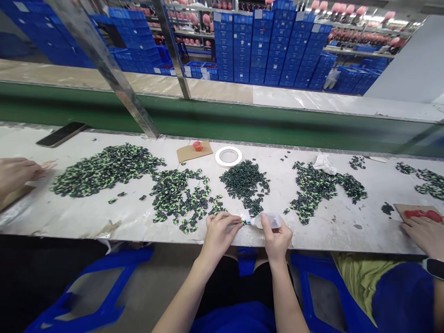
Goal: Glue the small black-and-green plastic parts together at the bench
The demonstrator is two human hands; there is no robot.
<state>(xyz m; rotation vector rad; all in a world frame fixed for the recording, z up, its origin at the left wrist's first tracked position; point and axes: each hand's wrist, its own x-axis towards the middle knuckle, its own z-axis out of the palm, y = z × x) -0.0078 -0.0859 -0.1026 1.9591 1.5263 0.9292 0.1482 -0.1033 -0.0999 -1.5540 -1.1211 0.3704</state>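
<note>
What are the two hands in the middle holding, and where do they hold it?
The right hand holds a small clear plastic squeeze bottle around its body. The left hand pinches a tiny piece at the bottle's tip; too small to identify.

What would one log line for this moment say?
left hand: pinches small part | right hand: holds bottle, tip at part | piles behind

No text, label or number is legible on anything here.

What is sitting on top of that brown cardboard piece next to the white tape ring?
A small orange cap sits on the brown cardboard, left of the white tape ring. What lies under the cardboard is hidden.
</note>
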